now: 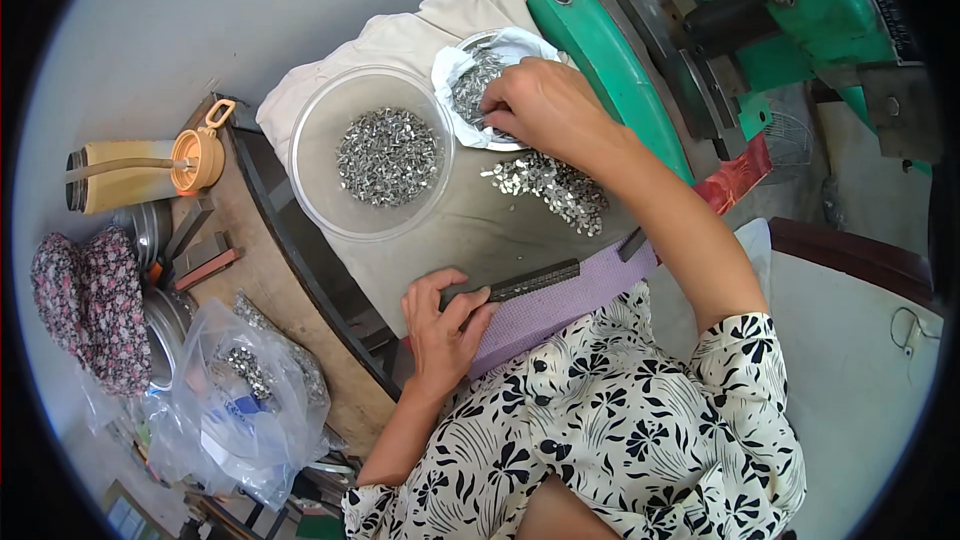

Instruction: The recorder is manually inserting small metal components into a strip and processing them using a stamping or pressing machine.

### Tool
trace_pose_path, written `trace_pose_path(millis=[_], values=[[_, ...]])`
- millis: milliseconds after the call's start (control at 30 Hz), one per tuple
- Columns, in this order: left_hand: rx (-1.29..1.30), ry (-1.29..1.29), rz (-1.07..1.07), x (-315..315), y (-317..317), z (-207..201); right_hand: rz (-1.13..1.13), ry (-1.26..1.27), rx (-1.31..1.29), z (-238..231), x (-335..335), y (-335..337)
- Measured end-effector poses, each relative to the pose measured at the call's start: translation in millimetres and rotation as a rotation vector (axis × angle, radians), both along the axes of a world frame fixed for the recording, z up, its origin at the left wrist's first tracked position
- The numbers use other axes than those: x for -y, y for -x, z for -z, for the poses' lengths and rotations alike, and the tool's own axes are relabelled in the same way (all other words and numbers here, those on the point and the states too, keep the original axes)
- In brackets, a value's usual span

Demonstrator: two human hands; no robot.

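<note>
My left hand grips one end of a dark, narrow bar with a row of slots or small parts along it, its fingers closed round it. The bar lies by the near edge of the cloth-covered table, next to a purple textured mat. Farther off, my right hand dips into a bowl lined with a white bag, which holds thin shiny metal pieces. Its fingers are bent together there; what they pinch is hidden. Just below that wrist lies a loose pile of small flat metal discs.
A large clear round tub with many small metal parts stands left of the bowl. A green press machine rises at the right. On the wooden table at left are a yellow bottle, a clear plastic bag and a floral cloth.
</note>
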State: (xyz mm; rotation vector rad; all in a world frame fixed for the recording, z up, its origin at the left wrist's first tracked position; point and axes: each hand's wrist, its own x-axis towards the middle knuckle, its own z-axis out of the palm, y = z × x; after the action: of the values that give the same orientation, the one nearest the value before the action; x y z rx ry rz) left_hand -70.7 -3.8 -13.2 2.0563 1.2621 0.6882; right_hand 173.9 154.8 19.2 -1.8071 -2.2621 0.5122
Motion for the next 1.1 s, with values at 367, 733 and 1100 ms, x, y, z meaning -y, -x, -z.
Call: trace_pose_path(millis=[367, 733, 1100], values=[[0.001, 0.017, -0.009, 1.0, -0.4, -2.0, -0.092, -0.041, -0.077, 7.3, -4.9, -1.0], [-0.010, 0.009, -0.008, 0.8, 1.5, -0.8, -0.044, -0.123, -0.115, 6.1, -0.5, 1.7], [0.002, 0.026, -0.013, 0.8, -1.3, -2.9, -0.040, -0.115, -0.048, -0.7, 0.4, 3.8]])
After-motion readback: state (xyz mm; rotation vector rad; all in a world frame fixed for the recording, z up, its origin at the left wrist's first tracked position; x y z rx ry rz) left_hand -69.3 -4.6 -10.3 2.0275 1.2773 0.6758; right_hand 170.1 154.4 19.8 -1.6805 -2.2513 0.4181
